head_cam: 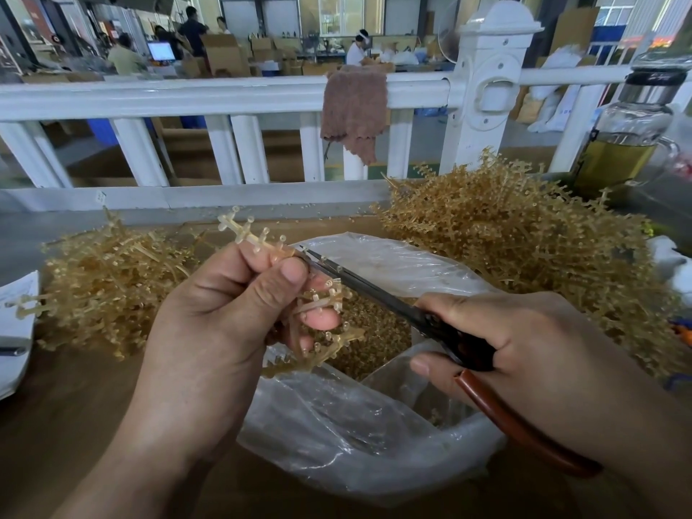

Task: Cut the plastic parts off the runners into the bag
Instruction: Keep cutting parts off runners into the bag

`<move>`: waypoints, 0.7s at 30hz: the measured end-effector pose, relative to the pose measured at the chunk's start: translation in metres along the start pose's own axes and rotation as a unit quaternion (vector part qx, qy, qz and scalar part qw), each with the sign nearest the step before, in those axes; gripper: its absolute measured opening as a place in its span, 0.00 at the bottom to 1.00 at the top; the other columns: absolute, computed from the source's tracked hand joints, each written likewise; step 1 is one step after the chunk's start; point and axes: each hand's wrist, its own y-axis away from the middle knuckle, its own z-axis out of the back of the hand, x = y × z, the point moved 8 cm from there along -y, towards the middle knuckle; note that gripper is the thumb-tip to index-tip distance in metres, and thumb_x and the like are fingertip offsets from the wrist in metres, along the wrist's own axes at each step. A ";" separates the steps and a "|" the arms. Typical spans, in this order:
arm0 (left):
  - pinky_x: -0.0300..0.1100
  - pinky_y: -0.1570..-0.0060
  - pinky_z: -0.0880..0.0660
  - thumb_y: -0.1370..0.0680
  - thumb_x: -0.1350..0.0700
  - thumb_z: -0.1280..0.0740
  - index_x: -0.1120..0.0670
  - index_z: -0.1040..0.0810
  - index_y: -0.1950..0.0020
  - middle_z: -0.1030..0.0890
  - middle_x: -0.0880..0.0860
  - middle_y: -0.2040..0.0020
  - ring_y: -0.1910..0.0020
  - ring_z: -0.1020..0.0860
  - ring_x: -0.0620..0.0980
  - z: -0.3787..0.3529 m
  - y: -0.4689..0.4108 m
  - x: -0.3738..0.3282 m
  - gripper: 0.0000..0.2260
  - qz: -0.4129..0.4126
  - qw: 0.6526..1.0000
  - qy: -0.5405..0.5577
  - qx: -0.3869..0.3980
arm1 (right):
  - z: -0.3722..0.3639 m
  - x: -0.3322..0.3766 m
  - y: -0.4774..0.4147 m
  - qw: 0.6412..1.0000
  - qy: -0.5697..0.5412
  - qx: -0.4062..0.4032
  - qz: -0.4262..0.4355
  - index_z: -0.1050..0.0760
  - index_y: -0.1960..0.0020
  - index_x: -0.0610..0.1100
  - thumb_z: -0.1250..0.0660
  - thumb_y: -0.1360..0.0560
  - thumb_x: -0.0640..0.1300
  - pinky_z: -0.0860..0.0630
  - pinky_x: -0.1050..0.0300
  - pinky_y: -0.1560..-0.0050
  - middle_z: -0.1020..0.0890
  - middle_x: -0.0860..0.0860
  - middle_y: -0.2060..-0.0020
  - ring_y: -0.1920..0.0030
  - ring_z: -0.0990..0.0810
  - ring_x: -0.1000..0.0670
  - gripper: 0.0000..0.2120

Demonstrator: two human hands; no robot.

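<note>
Two runner heaps (524,256) on brown table (75,425)

Bare left hand (224,312), bare right hand (505,339)

White railing (224,95) fronts a workshop stacked with cardboard boxes (224,54)

No text can be read anywhere. The sheet of paper (17,320) at the left edge of the table carries faint print too small to make out, and the lit monitor (161,51) far behind the railing is blurred. Pale marks on the dark lid of the bottle (633,144) at the right are also illegible
</note>
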 end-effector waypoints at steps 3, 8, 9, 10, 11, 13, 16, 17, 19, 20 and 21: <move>0.38 0.70 0.24 0.28 0.44 0.26 0.45 0.16 0.58 0.15 0.49 0.60 0.66 0.17 0.49 0.000 0.000 0.000 0.06 0.003 1.000 0.005 -0.002 | 0.000 0.001 -0.001 1.000 0.004 -0.001 0.000 0.21 0.41 0.55 0.36 0.29 0.63 0.31 0.69 0.69 0.25 0.61 0.71 0.66 0.23 0.60 0.21; 0.37 0.71 0.24 0.28 0.47 0.28 0.46 0.16 0.60 0.15 0.50 0.61 0.67 0.17 0.49 0.001 0.000 0.001 0.04 0.004 1.000 0.010 -0.015 | 0.000 0.001 0.000 1.000 0.002 -0.010 0.003 0.20 0.40 0.54 0.37 0.29 0.64 0.29 0.68 0.67 0.25 0.61 0.71 0.66 0.23 0.60 0.22; 0.37 0.71 0.24 0.29 0.46 0.27 0.46 0.16 0.60 0.15 0.50 0.61 0.67 0.17 0.49 0.000 0.000 0.001 0.05 0.005 1.000 0.009 -0.014 | 0.000 0.002 0.000 1.000 0.003 -0.010 0.005 0.20 0.40 0.54 0.37 0.29 0.64 0.30 0.70 0.67 0.25 0.61 0.70 0.65 0.23 0.60 0.23; 0.38 0.71 0.24 0.29 0.45 0.27 0.46 0.16 0.59 0.15 0.51 0.60 0.67 0.17 0.49 0.000 -0.001 0.001 0.06 0.006 1.000 0.010 -0.013 | -0.001 0.002 0.000 1.000 0.001 -0.011 0.008 0.20 0.40 0.54 0.38 0.29 0.64 0.29 0.70 0.67 0.25 0.62 0.70 0.66 0.23 0.61 0.23; 0.38 0.71 0.24 0.29 0.44 0.26 0.46 0.16 0.59 0.15 0.51 0.60 0.67 0.16 0.49 0.000 0.000 0.001 0.07 0.009 1.000 0.011 -0.012 | -0.001 0.002 0.000 1.000 -0.002 -0.012 0.009 0.20 0.41 0.53 0.38 0.29 0.64 0.28 0.69 0.66 0.24 0.62 0.69 0.66 0.23 0.61 0.23; 0.38 0.70 0.23 0.29 0.45 0.26 0.47 0.16 0.59 0.15 0.51 0.60 0.67 0.16 0.49 0.001 0.000 0.002 0.07 0.012 1.000 0.011 -0.015 | 0.000 0.002 0.000 1.000 -0.002 -0.018 0.010 0.20 0.41 0.53 0.38 0.29 0.64 0.27 0.67 0.66 0.23 0.62 0.69 0.66 0.23 0.61 0.23; 0.37 0.71 0.24 0.29 0.49 0.28 0.47 0.16 0.61 0.15 0.51 0.61 0.68 0.17 0.49 0.001 -0.001 0.002 0.04 0.013 1.000 0.013 -0.022 | 0.000 0.002 0.000 1.000 0.005 -0.021 0.009 0.21 0.40 0.54 0.38 0.29 0.64 0.28 0.69 0.66 0.25 0.62 0.70 0.66 0.23 0.60 0.22; 0.37 0.72 0.24 0.29 0.49 0.29 0.47 0.16 0.61 0.15 0.51 0.62 0.68 0.17 0.49 0.000 -0.001 0.002 0.04 0.014 1.000 0.013 -0.024 | 0.000 0.003 0.000 1.000 0.006 -0.020 0.007 0.21 0.40 0.54 0.37 0.28 0.64 0.29 0.69 0.67 0.25 0.62 0.70 0.66 0.23 0.60 0.22; 0.37 0.72 0.25 0.29 0.49 0.29 0.47 0.17 0.61 0.15 0.50 0.62 0.68 0.17 0.49 0.000 -0.001 0.002 0.04 0.015 0.999 0.013 -0.028 | -0.001 0.003 0.000 1.000 0.007 -0.018 0.005 0.21 0.40 0.54 0.37 0.28 0.64 0.30 0.69 0.68 0.27 0.62 0.71 0.66 0.24 0.60 0.22; 0.37 0.72 0.25 0.29 0.49 0.29 0.47 0.17 0.61 0.15 0.50 0.61 0.68 0.17 0.49 0.000 -0.001 0.002 0.04 0.014 1.000 0.012 -0.026 | -0.001 0.002 0.000 1.000 0.008 -0.017 0.004 0.21 0.41 0.54 0.37 0.28 0.64 0.30 0.68 0.69 0.28 0.62 0.71 0.67 0.24 0.60 0.21; 0.37 0.72 0.24 0.28 0.48 0.28 0.47 0.17 0.60 0.15 0.50 0.61 0.68 0.17 0.49 0.000 -0.001 0.002 0.04 0.014 1.000 0.011 -0.024 | -0.001 0.002 0.000 1.000 0.008 -0.018 0.002 0.21 0.42 0.55 0.37 0.28 0.64 0.30 0.67 0.69 0.27 0.62 0.71 0.67 0.24 0.60 0.20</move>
